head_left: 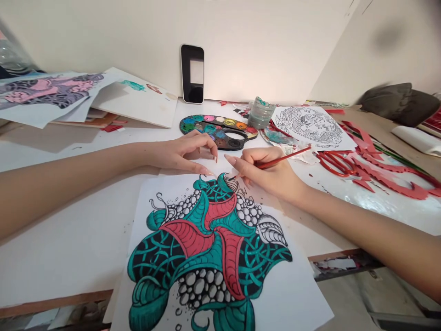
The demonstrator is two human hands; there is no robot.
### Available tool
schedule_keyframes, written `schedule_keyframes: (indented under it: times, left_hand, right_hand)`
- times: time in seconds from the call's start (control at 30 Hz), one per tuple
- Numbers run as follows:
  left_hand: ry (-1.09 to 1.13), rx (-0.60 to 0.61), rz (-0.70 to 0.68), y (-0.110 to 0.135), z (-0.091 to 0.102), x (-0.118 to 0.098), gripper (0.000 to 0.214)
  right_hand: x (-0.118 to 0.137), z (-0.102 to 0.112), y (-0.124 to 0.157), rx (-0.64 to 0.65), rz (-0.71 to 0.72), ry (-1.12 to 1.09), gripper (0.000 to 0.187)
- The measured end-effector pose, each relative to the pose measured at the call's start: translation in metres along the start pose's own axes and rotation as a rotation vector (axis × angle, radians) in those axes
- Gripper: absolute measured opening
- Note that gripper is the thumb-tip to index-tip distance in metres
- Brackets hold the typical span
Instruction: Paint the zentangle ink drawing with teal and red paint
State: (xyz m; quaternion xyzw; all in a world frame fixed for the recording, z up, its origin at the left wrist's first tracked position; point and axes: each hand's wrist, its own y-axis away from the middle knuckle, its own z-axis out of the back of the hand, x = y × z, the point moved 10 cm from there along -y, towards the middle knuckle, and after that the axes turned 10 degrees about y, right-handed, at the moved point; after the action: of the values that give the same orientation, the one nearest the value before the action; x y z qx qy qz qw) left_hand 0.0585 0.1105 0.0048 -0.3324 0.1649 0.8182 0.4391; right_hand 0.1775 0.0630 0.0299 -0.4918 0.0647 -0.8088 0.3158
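Note:
A white sheet [296, 299] with a patterned drawing [198, 239] in teal, red and black lies in front of me, its near part past the table's front edge. My right hand [272, 172] grips a red-handled paintbrush [287, 157], its tip by the leaf shape at the drawing's far end. That leaf is partly teal, partly black lines on white. My left hand [188, 151] rests at the sheet's far edge, fingers curved and apart, holding nothing. Just beyond both hands sits a paint palette [220, 131] with several colours in its wells.
A cloudy glass jar [261, 112] stands beside the palette. A phone [192, 73] leans upright against the wall. At right lie a dragon line drawing [310, 126], red scissors [336, 164] and red paper scraps [389, 177]. Painted sheets [51, 92] and a board [138, 101] are at left.

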Motion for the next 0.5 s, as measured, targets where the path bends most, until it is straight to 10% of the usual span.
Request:
schedule_keyframes:
  times: [0.5]
  left_hand:
    - [0.005,0.008,0.012,0.0008,-0.0009,0.0012,0.051]
  right_hand:
    - [0.0039,-0.0024,0.0017,0.038,0.042,0.064,0.053]
